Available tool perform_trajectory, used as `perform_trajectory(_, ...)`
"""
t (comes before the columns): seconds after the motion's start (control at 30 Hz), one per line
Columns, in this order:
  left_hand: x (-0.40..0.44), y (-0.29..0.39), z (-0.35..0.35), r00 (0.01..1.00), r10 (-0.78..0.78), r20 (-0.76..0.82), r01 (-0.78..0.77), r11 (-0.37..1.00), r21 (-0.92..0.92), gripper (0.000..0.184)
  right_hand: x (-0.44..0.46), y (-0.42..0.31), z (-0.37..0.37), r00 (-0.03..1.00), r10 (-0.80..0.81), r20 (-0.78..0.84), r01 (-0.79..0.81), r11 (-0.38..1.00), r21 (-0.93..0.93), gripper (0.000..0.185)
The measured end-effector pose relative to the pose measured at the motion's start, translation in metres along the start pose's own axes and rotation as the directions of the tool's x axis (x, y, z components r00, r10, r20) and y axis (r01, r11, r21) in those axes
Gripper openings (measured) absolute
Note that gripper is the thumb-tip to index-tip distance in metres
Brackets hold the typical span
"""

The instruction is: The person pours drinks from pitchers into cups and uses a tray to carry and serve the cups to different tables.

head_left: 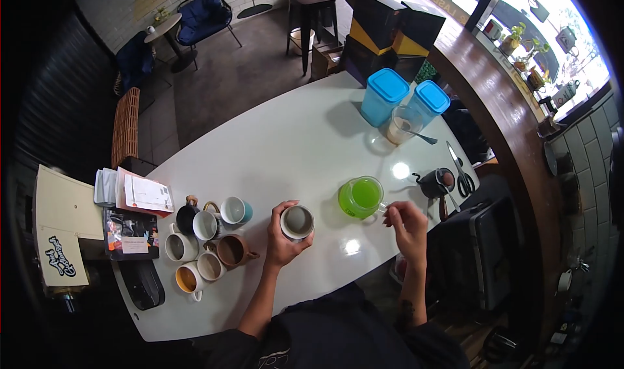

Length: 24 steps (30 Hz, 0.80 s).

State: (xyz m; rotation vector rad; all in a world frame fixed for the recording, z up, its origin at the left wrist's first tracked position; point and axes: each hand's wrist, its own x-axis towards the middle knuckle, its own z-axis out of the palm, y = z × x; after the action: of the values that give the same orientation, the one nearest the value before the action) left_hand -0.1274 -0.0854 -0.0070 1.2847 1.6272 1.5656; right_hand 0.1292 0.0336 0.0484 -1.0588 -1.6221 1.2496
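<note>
1. I read the clock with the cup (297, 222) at its centre and 12 pointing away from the person.
2. The left hand (279, 244) is wrapped around that cup, fingers on one side and thumb on the other, its open mouth facing up above the white table (279, 144).
3. The jug (362, 197) of bright green liquid is at 2 o'clock, near the cup but apart from it.
4. The right hand (408, 224) is at 3 o'clock, its fingertips bunched at the jug's handle (383, 208); from here I cannot tell whether they are closed on it.
5. Toward 9 o'clock seven mugs (225, 249) sit in a tight cluster, one brown, one black, one orange inside.
6. Beyond them, between 9 and 10, are papers (148, 192); a black tray (146, 284) lies at 8.
7. At 1 o'clock two blue-lidded tubs (387, 102) stand side by side; just in front, a clear beaker (401, 127) has a spoon (426, 138) leaning out.
8. Between 2 and 3 a dark pot (433, 185) stands near the table's edge, with scissors (463, 174) just beside it.
9. Off the table, a stool (312, 1) stands at 12 and a blue seat (203, 18) at 11.
</note>
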Motion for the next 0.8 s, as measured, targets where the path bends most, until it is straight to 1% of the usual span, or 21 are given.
perform_trajectory(0.03, 0.001, 0.0, 0.002, 1.0, -0.008, 0.007, 0.008, 1.0, -0.002, 0.071, 0.007, 0.006, -0.006, 0.998, -0.026, -0.053, 0.026, 1.0, -0.004, 0.011)
perform_trajectory(0.07, 0.001, -0.001, 0.004, 1.0, -0.005, 0.012, 0.005, 1.0, -0.01, 0.071, 0.013, 0.005, -0.013, 0.996, -0.023, -0.089, 0.02, 0.999, -0.029, 0.011)
perform_trajectory(0.17, -0.001, -0.003, 0.006, 1.0, -0.018, 0.023, 0.019, 0.999, -0.045, 0.071, 0.035, 0.005, -0.028, 0.986, -0.056, -0.16, 0.063, 0.997, 0.034, 0.012)
perform_trajectory(0.2, -0.001, -0.005, 0.006, 1.0, -0.006, 0.03, 0.007, 0.999, -0.051, 0.071, 0.043, 0.007, -0.032, 0.979, -0.06, -0.194, 0.07, 0.997, 0.041, 0.015)
perform_trajectory(0.27, -0.005, -0.008, 0.007, 0.999, 0.006, 0.038, -0.004, 0.998, -0.059, 0.071, 0.063, 0.011, -0.041, 0.961, -0.053, -0.27, 0.05, 0.999, -0.018, 0.023)
perform_trajectory(0.3, -0.006, -0.009, 0.008, 0.999, 0.021, 0.038, -0.019, 0.998, -0.067, 0.072, 0.074, 0.014, -0.046, 0.961, -0.057, -0.27, 0.053, 0.998, -0.022, 0.023)
perform_trajectory(0.37, -0.008, -0.009, 0.008, 0.999, 0.036, 0.035, -0.033, 0.997, -0.076, 0.072, 0.093, 0.021, -0.051, 0.933, -0.064, -0.355, 0.046, 0.997, -0.058, 0.034)
perform_trajectory(0.5, -0.011, -0.007, 0.009, 0.998, 0.052, 0.027, -0.051, 0.997, -0.059, 0.072, 0.123, 0.024, -0.049, 0.922, -0.065, -0.383, 0.039, 0.996, -0.076, 0.04)
perform_trajectory(0.6, -0.014, -0.01, 0.011, 0.998, 0.065, 0.023, -0.063, 0.996, -0.059, 0.072, 0.14, 0.034, -0.048, 0.938, -0.065, -0.341, 0.046, 0.997, -0.065, 0.042)
perform_trajectory(0.73, -0.016, -0.013, 0.011, 0.996, 0.082, 0.039, -0.081, 0.996, -0.026, 0.073, 0.155, 0.043, -0.049, 0.942, -0.081, -0.325, 0.065, 0.996, -0.06, 0.028)
perform_trajectory(0.77, -0.016, -0.014, 0.012, 0.996, 0.085, 0.041, -0.084, 0.996, -0.029, 0.073, 0.157, 0.045, -0.051, 0.941, -0.084, -0.328, 0.067, 0.996, -0.062, 0.028)
perform_trajectory(0.8, -0.017, -0.014, 0.012, 0.997, 0.075, 0.032, -0.073, 0.996, -0.041, 0.073, 0.158, 0.044, -0.052, 0.933, -0.108, -0.344, 0.066, 0.989, -0.13, 0.025)
